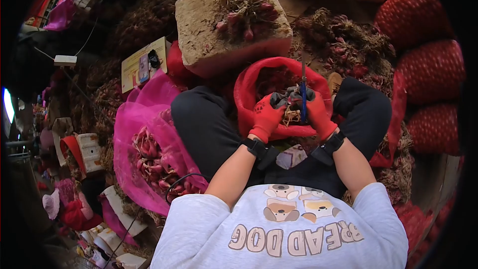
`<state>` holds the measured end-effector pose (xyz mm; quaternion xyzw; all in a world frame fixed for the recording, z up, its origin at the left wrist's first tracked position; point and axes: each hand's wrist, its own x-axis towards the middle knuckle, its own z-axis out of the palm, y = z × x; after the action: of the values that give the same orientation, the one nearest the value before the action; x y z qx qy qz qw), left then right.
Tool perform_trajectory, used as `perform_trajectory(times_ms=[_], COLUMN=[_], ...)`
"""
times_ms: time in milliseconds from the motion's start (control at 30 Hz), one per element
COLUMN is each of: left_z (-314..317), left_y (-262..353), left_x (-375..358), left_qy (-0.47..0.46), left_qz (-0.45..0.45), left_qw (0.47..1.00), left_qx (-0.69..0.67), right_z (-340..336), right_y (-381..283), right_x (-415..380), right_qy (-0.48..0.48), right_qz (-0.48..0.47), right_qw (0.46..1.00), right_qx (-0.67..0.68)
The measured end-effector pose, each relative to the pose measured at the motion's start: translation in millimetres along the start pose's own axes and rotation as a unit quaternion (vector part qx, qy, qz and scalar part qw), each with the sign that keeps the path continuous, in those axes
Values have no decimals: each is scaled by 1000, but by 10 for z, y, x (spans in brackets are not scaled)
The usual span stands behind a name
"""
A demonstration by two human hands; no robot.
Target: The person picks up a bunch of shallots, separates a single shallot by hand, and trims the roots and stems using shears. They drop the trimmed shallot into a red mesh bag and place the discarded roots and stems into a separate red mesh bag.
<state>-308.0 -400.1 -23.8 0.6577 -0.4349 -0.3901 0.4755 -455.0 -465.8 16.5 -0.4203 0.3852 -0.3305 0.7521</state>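
Note:
Both hands wear red gloves with grey fingers, held over a red mesh sack [244, 84] that stands open between my legs. My right hand [317, 112] is closed around a knife with a blue handle [303, 102], its thin blade pointing away from me. My left hand [266, 114] is closed on a small bunch of shallots with dry, straw-like stalks [292, 115]; the fingers partly hide the bulbs. The two hands are close together, nearly touching. Dark contents show inside the sack beyond the hands.
A pale foam block [199, 25] ahead carries a bunch of shallots [249, 10]. At left, a pink mesh bag [127, 134] holds loose shallots [149, 149]. A phone [144, 68] lies on a yellowish board. Full red sacks [430, 74] are stacked at right, beside heaped shallots [348, 45].

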Motion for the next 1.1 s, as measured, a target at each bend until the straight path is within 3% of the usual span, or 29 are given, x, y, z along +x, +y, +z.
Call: perform_trajectory(times_ms=[167,267,333,367,533,633,733,800,900,1000,1100], left_z=[-117,-48,-48,-51,-124,-161,-128,-93,-109,-74,-112], left_y=[106,-339,25,158,196,249,356,355,142,221,225], left_x=[66,143,57,26,37,62,52,18,21,-33,-21], left_qy=[37,-70,-142,-177,-122,-105,-134,-187,-205,-174,-140], left_qz=[-90,-172,-171,-170,-151,-125,-72,-14,-47,-50,-60], left_qw=[994,962,929,907,908,921,919,912,925,938,943], left_qx=[54,-199,-296,-343,-370,-355,-363,-364,-317,-297,-297], right_z=[-161,-202,-151,-112,41,-102,-229,-251,-235,-203,-288], right_y=[-4,-27,-42,-60,-89,-29,-110,-77,-95,2,153], right_x=[42,53,56,48,-22,-26,9,-19,-57,-92,-57], right_qy=[-73,-49,-42,-35,15,-51,-140,-131,-190,-127,-68], right_qz=[10,2,-2,-11,-109,-14,154,170,184,160,104], right_qw=[990,989,989,994,981,996,928,933,937,971,990], right_qx=[123,138,145,100,-162,77,310,288,227,126,-63])
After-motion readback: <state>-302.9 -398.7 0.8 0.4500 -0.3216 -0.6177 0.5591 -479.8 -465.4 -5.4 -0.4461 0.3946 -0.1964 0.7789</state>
